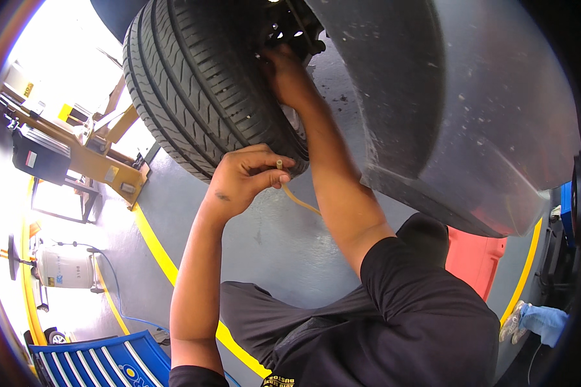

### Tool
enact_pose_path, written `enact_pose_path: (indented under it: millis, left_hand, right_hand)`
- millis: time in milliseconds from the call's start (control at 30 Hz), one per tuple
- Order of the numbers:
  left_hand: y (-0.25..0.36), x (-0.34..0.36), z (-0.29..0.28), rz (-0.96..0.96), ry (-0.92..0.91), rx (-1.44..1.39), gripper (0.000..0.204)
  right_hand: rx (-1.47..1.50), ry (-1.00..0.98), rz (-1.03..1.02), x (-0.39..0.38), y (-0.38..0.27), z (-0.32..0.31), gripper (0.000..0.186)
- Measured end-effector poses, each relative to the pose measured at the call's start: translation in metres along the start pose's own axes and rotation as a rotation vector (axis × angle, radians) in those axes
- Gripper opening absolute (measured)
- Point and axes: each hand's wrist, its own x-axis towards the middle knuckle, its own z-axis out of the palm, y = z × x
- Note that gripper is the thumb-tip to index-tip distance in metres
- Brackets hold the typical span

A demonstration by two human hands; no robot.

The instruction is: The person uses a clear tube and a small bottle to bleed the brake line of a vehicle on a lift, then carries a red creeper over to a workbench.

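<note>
Between the thumb and fingers of my left hand (248,177) is the end of a thin yellowish hose (300,201). That hand is beside the lower tread of a car tyre (190,84). From the pinch the hose trails down and right, passing behind my right forearm. My right hand (284,68) reaches up behind the wheel, close to dark suspension parts (297,26). Its fingers are in shadow there, and whether they hold anything is hidden. The grey car bumper (490,109) hangs to the right of my right arm.
A yellow-brown lift arm (103,168) with a dark box stands at left, near a white tank (64,267). A blue tool cabinet (103,361) is at lower left. A red panel (474,258) lies beside my leg. Another person's shoes (513,322) show at far right.
</note>
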Motion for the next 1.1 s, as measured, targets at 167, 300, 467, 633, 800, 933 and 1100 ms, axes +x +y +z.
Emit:
enact_pose_path:
  millis: [167,300,467,633,800,933,1100]
  left_hand:
    - [-0.001,0.001,0.0,0.034,-0.01,0.018,0.024]
    - [-0.001,-0.001,-0.002,0.047,0.0,0.042,0.023]
    - [0.001,0.002,0.003,0.095,0.017,0.031,0.019]
    - [-0.002,0.0,-0.002,0.07,0.015,0.047,0.02]
    - [0.003,-0.001,-0.002,0.033,0.005,0.094,0.023]
    - [0.003,0.002,0.0,0.053,-0.013,0.079,0.023]
    - [0.001,-0.001,-0.002,0.054,-0.002,0.075,0.022]
  right_hand:
    - [-0.064,0.024,0.067,0.01,-0.013,-0.011,0.022]
    - [-0.112,0.088,0.036,0.017,-0.022,-0.014,0.025]
    - [-0.022,-0.052,0.276,0.027,-0.001,-0.027,0.042]
    - [-0.11,0.036,0.21,0.025,0.003,-0.005,0.043]
    - [-0.038,-0.167,0.36,0.037,-0.009,-0.019,0.041]
    - [-0.063,-0.16,0.238,0.056,0.012,-0.011,0.035]
    - [-0.019,-0.155,0.19,0.054,0.005,-0.006,0.031]
